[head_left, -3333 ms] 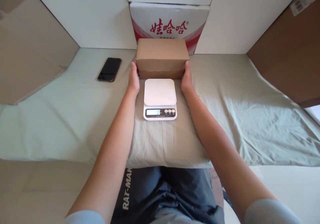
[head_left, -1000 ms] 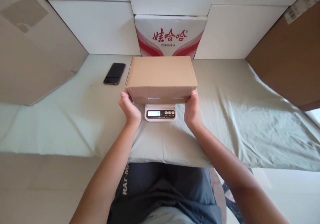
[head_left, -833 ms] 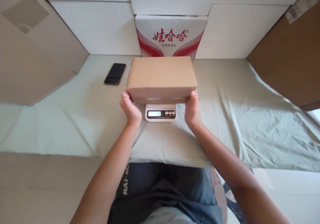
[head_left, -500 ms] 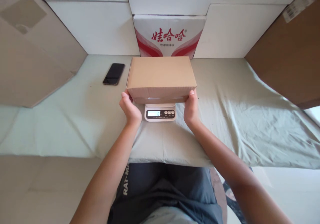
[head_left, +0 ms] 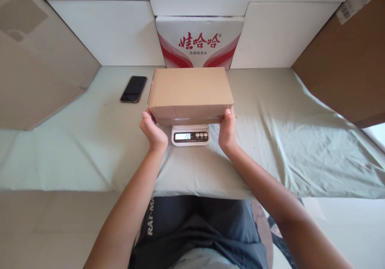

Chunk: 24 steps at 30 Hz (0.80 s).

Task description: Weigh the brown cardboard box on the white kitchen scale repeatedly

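Carton (head_left: 191, 86), brown and plain on its upper face, is supported at its two ends by the left hand (head_left: 153, 130) and the right hand (head_left: 227, 130), directly over a white scale (head_left: 190, 136). The long axis of the carton is set from left to right, across the line of reach, and its body is placed just ahead of and between the hands; neither hand is clearly nearer, since one near lower corner is taken by each. Both hands are cupped against the ends, thumbs turned up at the near corners; most of the fingers are hidden, so their spread cannot be told. The top of the scale is almost wholly covered. The figure 20 appears to be displayed, from which contact with the carton may be inferred, though its underside is not seen. Counted here are one carton, one scale and two hands. Farther out, one dark-screened smartphone (head_left: 134, 89) is laid on the cloth-covered bench (head_left: 264, 96), to the left of the carton and apart from it. One white box (head_left: 200, 40) with red lettering is stood behind. The bench is flanked by two large brown cases, a left case (head_left: 39, 68) and a right case (head_left: 343, 64).
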### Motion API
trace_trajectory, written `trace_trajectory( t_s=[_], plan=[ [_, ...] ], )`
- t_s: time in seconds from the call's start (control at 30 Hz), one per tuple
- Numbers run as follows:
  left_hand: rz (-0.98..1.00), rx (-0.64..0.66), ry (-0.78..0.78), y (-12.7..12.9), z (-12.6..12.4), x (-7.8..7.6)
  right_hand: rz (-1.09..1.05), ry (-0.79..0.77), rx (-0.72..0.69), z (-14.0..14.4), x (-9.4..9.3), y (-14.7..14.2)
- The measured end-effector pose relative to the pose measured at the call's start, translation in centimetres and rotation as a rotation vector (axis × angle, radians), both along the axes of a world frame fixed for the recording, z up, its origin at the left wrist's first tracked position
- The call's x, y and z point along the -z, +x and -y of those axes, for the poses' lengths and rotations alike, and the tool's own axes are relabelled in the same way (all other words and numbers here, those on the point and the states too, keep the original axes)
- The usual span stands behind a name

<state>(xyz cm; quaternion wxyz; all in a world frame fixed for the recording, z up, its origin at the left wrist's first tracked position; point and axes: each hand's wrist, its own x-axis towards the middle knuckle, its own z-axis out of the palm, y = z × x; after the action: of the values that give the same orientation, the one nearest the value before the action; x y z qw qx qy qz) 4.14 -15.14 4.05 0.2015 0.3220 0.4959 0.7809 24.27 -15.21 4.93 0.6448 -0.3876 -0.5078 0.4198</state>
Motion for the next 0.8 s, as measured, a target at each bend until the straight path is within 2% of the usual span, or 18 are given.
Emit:
trace_trajectory(
  t_s=[0.8],
  plan=[
    [-0.024,-0.005,-0.031,-0.21,0.03,0.11,-0.004,-0.002,0.0,0.14,-0.15,-0.11]
  ],
)
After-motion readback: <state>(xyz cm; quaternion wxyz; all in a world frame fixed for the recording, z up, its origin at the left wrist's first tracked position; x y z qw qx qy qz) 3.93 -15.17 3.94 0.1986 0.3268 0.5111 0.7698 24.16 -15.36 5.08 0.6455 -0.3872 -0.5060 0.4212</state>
